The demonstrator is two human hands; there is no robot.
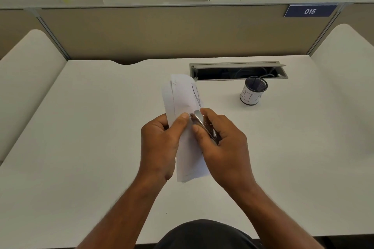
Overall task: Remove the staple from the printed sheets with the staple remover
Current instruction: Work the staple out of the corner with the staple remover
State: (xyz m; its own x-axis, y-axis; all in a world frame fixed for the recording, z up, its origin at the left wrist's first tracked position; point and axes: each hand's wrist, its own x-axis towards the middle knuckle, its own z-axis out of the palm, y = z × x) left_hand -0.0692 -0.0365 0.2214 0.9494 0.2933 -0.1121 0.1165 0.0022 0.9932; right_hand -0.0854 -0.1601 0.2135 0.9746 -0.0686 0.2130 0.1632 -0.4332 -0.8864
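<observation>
Your right hand (220, 139) grips the remover (204, 125), thumb on its shiny curved metal top; its jaws meet the sheets (182, 95) but the staple itself is too small to see. Your left hand (162, 141) pinches the sheets with thumb and curled fingers, above the middle of the desk (81, 147). The paper is white and bent, with faint lines; your hands hide its middle. At 2 o'clock stands a dark mesh cup (254, 91) with a paper label. Behind it is an open cable tray (238, 70), then a beige partition (162, 32) with a tag "015".
</observation>
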